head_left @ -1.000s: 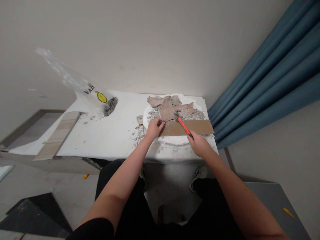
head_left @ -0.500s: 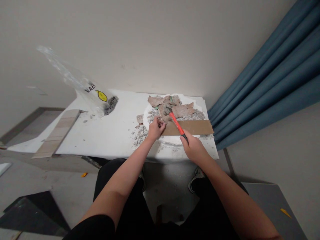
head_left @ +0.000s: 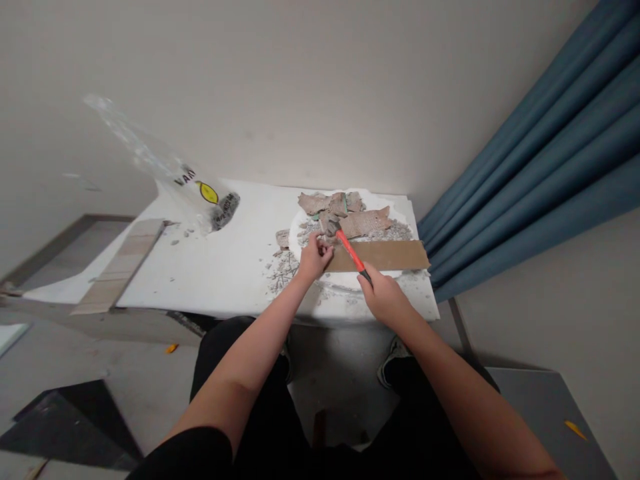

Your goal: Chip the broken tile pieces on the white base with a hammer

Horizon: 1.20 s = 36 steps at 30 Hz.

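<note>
My right hand (head_left: 385, 293) is closed around the black grip of a hammer (head_left: 352, 251) with a red handle. The hammer's head lies over grey rubble, close to the fingertips of my left hand (head_left: 315, 256). That left hand is closed, its fingers curled at the left end of a brown board strip (head_left: 385, 255); what it pinches is hidden or too small to name. Beyond the hammer head, torn brownish sheet pieces (head_left: 367, 222) rest on grey crumbs (head_left: 400, 231) in a round white shape.
A clear plastic bag (head_left: 185, 183) with a yellow lemon print and dark contents stands on the white-covered table (head_left: 225, 267). Left of it lies a wood-patterned strip (head_left: 123, 267). A blue curtain (head_left: 530, 160) hangs at the right. Dark sheets (head_left: 70, 427) lie on the floor.
The hammer head has come down and slightly left, nearer my left fingertips. My left hand keeps its place by the board strip. The whole view has shifted slightly.
</note>
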Each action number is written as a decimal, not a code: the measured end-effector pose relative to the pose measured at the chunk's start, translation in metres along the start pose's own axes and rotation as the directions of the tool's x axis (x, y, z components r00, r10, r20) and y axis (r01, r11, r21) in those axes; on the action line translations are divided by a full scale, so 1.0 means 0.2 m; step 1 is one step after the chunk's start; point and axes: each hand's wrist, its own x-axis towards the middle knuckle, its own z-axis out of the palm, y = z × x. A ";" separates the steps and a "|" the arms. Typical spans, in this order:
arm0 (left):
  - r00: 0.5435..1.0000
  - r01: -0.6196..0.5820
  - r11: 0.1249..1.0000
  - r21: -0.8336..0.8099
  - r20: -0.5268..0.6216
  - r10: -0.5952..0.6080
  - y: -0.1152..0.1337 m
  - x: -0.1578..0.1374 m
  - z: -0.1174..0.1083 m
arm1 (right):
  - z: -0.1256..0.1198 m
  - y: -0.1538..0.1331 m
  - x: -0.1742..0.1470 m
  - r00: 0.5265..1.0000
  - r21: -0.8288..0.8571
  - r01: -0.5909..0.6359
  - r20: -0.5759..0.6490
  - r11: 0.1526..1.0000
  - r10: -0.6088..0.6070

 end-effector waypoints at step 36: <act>0.999 -0.024 1.000 -0.015 0.029 0.025 -0.01 0.00 0.00 | 0.02 0.03 -0.01 1.000 0.064 0.008 -0.028 0.998 -0.007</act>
